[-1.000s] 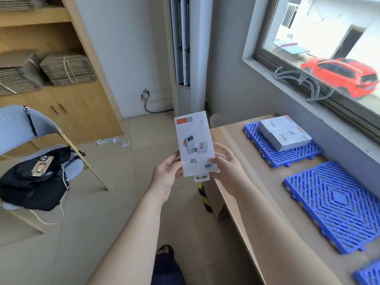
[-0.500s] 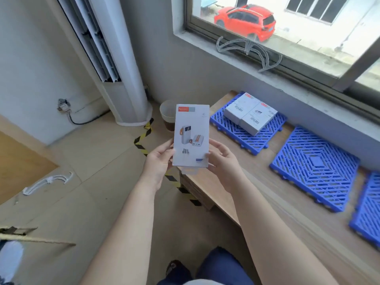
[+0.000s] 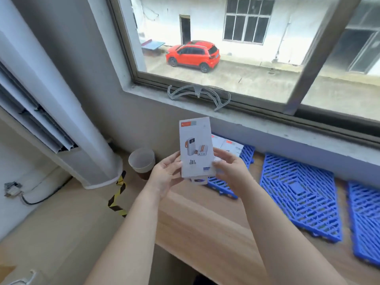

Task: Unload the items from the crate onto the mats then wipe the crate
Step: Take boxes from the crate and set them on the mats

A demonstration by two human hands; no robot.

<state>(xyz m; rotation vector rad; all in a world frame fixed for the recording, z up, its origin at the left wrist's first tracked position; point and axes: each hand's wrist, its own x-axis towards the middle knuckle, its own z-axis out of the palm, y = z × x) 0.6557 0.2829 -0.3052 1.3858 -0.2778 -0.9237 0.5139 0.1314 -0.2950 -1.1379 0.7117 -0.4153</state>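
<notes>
So, both hands, left hand (image 3: 166, 171) and right hand (image 3: 230, 169), pinching a flat white cardboard box (image 3: 196, 147) upright, hovering over blue plastic lattice mats (image 3: 298, 194), smooth wooden table (image 3: 205, 219) sitting under a window (image 3: 236, 48)

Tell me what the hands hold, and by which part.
Both hands hold one white box upright by its lower side edges: the left hand on the left edge, the right hand on the right edge.

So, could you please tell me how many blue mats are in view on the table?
3. The left mat lies partly hidden behind the hands, carrying white boxes; the middle mat lies beside it; the right mat is cut off by the frame edge. More may lie out of view.
</notes>
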